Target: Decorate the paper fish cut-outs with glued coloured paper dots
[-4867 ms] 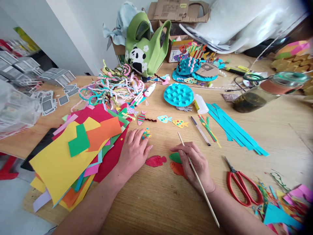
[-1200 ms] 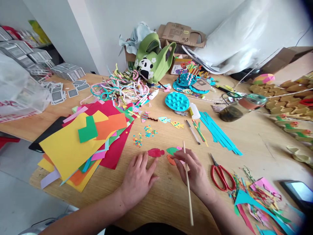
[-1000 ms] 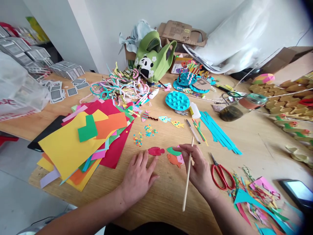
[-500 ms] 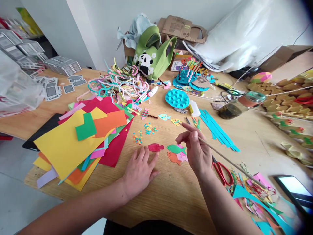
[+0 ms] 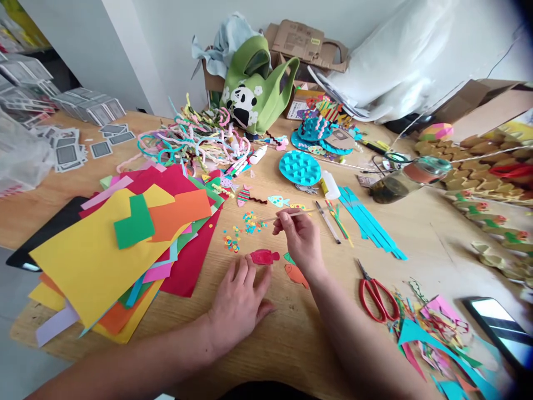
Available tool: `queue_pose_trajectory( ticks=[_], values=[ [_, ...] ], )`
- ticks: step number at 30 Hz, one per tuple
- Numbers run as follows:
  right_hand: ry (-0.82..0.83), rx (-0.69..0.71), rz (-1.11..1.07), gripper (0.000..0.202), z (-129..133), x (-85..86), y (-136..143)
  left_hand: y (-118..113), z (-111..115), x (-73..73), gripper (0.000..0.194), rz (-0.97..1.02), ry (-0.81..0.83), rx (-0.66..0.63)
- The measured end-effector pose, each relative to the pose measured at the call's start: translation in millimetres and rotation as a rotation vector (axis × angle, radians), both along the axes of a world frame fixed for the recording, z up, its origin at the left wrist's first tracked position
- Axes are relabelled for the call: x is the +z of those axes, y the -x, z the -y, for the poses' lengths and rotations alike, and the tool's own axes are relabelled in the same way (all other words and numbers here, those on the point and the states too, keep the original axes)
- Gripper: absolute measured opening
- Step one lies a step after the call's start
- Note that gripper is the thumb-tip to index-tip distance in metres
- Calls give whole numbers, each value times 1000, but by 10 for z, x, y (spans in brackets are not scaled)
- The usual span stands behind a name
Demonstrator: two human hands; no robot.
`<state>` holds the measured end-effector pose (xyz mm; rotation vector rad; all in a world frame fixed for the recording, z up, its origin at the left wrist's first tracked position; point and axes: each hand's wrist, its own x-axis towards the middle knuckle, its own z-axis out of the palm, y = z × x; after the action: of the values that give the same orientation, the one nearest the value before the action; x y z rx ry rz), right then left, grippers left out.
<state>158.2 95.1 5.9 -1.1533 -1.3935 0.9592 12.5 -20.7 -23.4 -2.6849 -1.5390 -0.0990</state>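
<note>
My left hand (image 5: 239,297) lies on the wooden table with fingers spread, its fingertips touching the lower edge of a red paper fish (image 5: 264,256). In my right hand (image 5: 298,236), a thin wooden stick (image 5: 300,213) is pinched between thumb and fingers. The stick's tip points left at a small pile of coloured paper dots (image 5: 252,223). Another cluster of dots (image 5: 231,242) sits closer to the left hand. Partly under my right wrist are an orange paper fish (image 5: 295,275) and a mostly hidden green paper fish (image 5: 288,258).
Coloured paper sheets (image 5: 87,250) are stacked at left. Red-handled scissors (image 5: 377,297), paper scraps (image 5: 441,333) and a phone (image 5: 499,325) lie at right. Blue strips (image 5: 370,222), a glue bottle (image 5: 330,185), a glass jar (image 5: 410,178) and pipe cleaners (image 5: 195,141) stand or lie farther back.
My right hand has moved left and forward, bringing the stick's tip from above the yellow fish to the paper dots. My left hand stays by the red fish. The view has shifted slightly.
</note>
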Motion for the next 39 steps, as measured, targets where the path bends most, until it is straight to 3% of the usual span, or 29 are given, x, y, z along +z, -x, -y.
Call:
queue_pose_trajectory(
  ticks=[6,12,29,39],
  values=[
    [-149,-75,277,27,3,-319,-30,52,24,-42,72,63,-13,-2],
    [-282,18,495,23,-40,-324,-2,74,24,-67,71,75,-28,-1],
    [-379,102,564,17,-77,-374,28,55,26,0,68,71,-80,6],
    [-358,26,457,18,-10,-346,25,58,28,-5,69,68,-69,3]
  ],
)
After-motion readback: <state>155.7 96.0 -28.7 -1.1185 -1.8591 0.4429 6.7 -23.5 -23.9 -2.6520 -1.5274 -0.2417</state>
